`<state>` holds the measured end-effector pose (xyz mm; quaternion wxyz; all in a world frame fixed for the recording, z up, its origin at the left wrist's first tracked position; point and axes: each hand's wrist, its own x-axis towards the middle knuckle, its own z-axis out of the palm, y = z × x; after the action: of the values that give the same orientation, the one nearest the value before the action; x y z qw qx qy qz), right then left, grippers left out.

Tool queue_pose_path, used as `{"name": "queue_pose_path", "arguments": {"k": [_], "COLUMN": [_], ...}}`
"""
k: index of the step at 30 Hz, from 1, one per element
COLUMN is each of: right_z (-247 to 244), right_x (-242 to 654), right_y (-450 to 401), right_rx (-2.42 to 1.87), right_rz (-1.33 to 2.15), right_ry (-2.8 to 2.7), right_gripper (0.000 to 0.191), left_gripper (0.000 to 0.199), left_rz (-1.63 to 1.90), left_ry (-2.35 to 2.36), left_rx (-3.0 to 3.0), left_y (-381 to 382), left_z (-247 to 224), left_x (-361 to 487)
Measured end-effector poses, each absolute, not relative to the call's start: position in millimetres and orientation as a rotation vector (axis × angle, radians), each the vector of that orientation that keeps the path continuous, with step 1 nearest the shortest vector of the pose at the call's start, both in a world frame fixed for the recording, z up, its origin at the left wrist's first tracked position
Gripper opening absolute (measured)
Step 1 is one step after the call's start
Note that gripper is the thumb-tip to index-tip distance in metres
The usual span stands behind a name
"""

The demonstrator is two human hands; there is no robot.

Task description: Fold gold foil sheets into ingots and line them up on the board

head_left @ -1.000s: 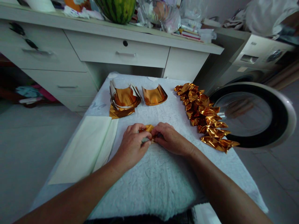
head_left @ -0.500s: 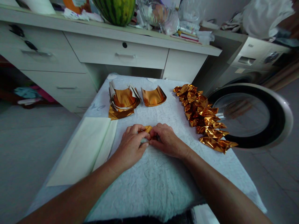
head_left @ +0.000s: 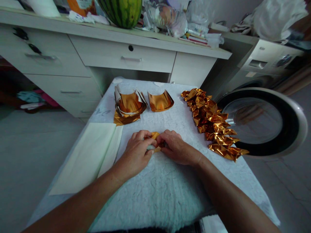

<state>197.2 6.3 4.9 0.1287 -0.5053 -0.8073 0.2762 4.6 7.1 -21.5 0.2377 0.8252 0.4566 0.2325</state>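
Observation:
Between my two hands is a small gold foil piece (head_left: 157, 149), mostly covered by the fingers. My left hand (head_left: 139, 147) has its fingers closed on the left side of it. My right hand (head_left: 173, 145) pinches its right side. Beyond them lie a stack of curved gold foil sheets with pale backs (head_left: 131, 103) and a smaller curved gold stack (head_left: 160, 102). Folded gold foil pieces (head_left: 211, 116) form a long row on the right. Pale paper sheets (head_left: 82, 155) lie flat at the left, near my left forearm.
A cloth-covered table (head_left: 155, 191) bears these things. Behind it are white drawers (head_left: 126, 58) with a watermelon (head_left: 121, 13) and plastic bags on top. The open round washer door (head_left: 262, 121) reaches the table's right edge.
My right hand has moved slightly right along the foil piece, so more of its near part shows between the hands. The whole view has shifted a little.

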Motion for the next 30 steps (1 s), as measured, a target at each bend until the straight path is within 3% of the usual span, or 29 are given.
{"name": "queue_pose_path", "arguments": {"k": [8, 15, 30], "right_z": [5, 9, 10], "right_x": [199, 201, 199], "right_y": [4, 4, -1], "right_rx": [-1.460, -1.341, -1.250], "right_rz": [0.770, 0.690, 0.384], "right_ry": [-2.381, -2.444, -2.659], "right_gripper": [0.029, 0.014, 0.008], "left_gripper": [0.024, 0.023, 0.023], "left_rz": [0.601, 0.564, 0.659], "left_ry": [1.223, 1.140, 1.182], "left_rx": [2.266, 2.350, 2.256], "left_y": [8, 9, 15], "left_z": [-18, -11, -7], "left_x": [3, -2, -7]}}
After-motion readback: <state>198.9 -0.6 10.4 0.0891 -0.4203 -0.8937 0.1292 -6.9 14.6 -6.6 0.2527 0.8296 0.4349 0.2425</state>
